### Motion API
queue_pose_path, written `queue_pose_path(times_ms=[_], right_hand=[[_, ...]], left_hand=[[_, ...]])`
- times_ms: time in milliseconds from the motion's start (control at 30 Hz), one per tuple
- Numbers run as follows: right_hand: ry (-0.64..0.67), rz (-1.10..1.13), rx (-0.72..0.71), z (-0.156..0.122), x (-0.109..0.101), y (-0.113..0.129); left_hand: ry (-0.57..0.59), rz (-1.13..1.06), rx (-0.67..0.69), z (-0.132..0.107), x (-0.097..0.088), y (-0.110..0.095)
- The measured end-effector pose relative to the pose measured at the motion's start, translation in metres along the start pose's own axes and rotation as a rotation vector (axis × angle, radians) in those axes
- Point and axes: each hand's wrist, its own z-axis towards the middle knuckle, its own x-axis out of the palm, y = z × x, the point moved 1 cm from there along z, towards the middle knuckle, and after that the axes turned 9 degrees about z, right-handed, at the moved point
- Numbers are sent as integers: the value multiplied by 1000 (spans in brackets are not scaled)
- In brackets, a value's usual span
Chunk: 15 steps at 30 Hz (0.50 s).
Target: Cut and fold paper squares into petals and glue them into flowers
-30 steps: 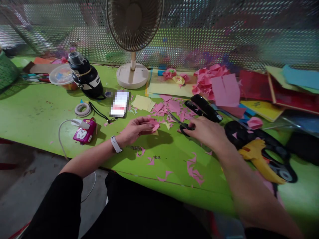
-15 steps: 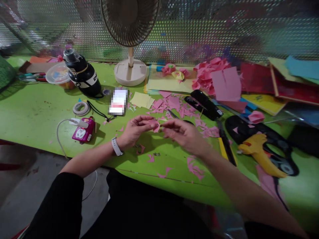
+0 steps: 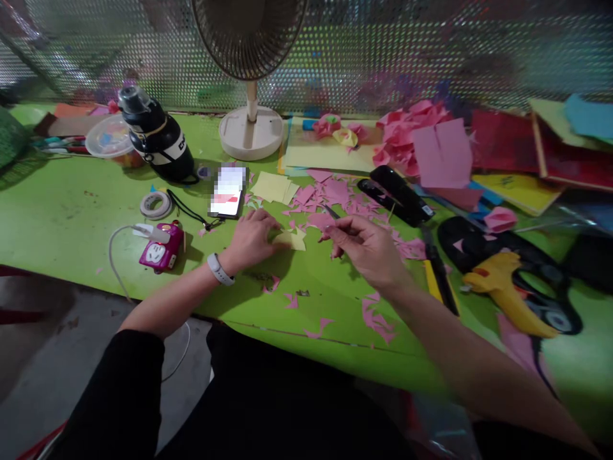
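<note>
Left hand (image 3: 253,240) has moved to yellow paper (image 3: 293,239), away from right hand (image 3: 366,250).

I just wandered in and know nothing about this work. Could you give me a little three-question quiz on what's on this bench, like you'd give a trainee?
1. True or false: in the picture, the black stapler lies to the right of the phone.
2. Which of these is nearest to the person's left hand?
A) the tape roll
B) the yellow paper piece
C) the dark bottle
3. What stands on the round pale base beyond the phone?

Key:
1. True.
2. B.
3. A fan.
</note>
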Motion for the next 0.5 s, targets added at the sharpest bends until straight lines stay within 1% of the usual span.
queue_pose_path(times_ms=[67, 133, 200, 267, 367, 500], right_hand=[[-3, 3, -26, 1, -1, -3], [-2, -9, -46, 2, -1, -3], [0, -25, -52, 1, -1, -2], [15, -42, -55, 0, -2, 0], [41, -57, -64, -2, -1, 3], [48, -71, -56, -5, 1, 5]], left_hand=[[31, 37, 36, 0, 9, 3], [53, -31, 80, -1, 15, 4], [72, -141, 80, -2, 16, 2], [122, -310, 27, -3, 14, -2], [230, -639, -78, -4, 11, -8], [301, -972, -254, -5, 12, -15]])
